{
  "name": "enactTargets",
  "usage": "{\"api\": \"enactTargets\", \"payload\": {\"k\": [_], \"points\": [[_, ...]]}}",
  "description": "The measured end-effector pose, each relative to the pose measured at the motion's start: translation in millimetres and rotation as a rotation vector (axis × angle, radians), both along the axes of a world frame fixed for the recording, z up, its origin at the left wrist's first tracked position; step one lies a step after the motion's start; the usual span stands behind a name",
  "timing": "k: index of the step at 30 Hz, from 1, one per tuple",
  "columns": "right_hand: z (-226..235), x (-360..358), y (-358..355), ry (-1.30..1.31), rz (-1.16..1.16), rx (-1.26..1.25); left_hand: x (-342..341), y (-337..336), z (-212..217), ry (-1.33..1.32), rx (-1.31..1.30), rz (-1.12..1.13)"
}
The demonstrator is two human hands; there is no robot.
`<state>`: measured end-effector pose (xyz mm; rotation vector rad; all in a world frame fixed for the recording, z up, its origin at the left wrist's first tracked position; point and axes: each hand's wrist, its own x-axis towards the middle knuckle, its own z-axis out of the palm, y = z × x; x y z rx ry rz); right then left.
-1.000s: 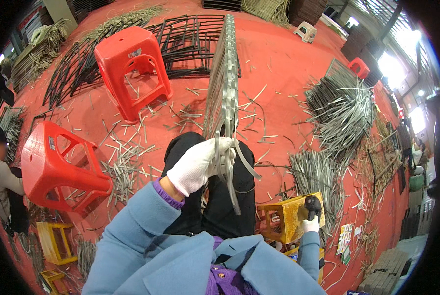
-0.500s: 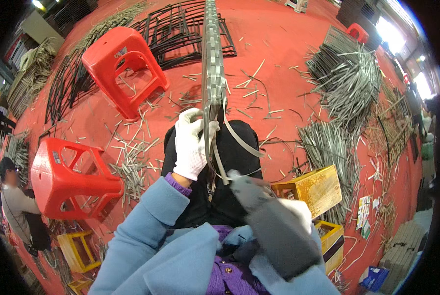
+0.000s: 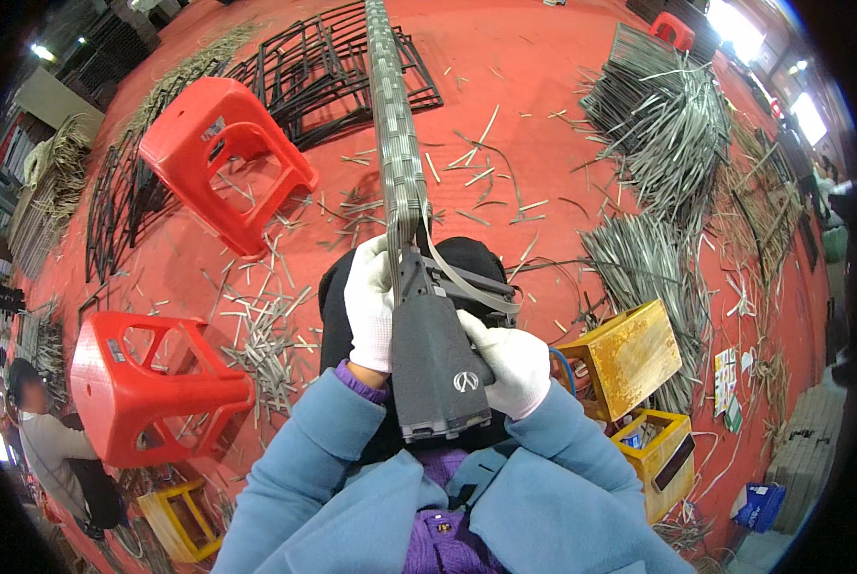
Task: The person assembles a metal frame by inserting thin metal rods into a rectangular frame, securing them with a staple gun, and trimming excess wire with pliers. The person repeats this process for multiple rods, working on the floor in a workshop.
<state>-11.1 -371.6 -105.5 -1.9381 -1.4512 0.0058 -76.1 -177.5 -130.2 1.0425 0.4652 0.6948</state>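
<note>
A narrow woven panel of grey flat strips (image 3: 395, 143) rises edge-on in front of me from between my knees. My left hand (image 3: 369, 311), white-gloved, is closed around its near end on the left side; the fingertips are partly hidden. In my gloved right hand (image 3: 512, 364) is a dark grey staple gun (image 3: 433, 359). Its nose meets the near end of the panel, next to my left fingers. A loose grey strip (image 3: 471, 287) curls off the panel to the right, over the tool.
Two red stools (image 3: 175, 158) lie tipped at left. Black metal frames (image 3: 318, 72) lie beyond. Bundles of grey strips (image 3: 663, 124) and yellow wooden boxes (image 3: 629, 359) are at right. Strip scraps litter the red floor. Another person (image 3: 50, 440) sits far left.
My right hand has brought the staple gun up and left from my lap to the panel's near end. The panel's near end now sits slightly lower and further left in view.
</note>
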Motion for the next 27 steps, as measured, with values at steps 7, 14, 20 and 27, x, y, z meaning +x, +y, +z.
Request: {"api": "enactTargets", "payload": {"k": [7, 14, 20, 27], "points": [[-8.2, -7.7, 11.2, 0.058, -0.061, -0.034, 6.3, 0.8, -9.7, 0.039, 0.199, 0.098], [29.5, 10.8, -41.7, 0.432, -0.148, -0.003, -4.4, 2.6, 2.4, 0.219, 0.397, 0.108], [41.6, 65.0, -146.1, 1.115, -0.624, -0.256, -9.8, 12.4, -17.1, 0.290, 0.796, 0.297], [-23.9, 43.5, -185.3, 2.135, -0.159, 0.526, -46.9, -74.2, -13.0, 0.499, 0.462, -0.319]]}}
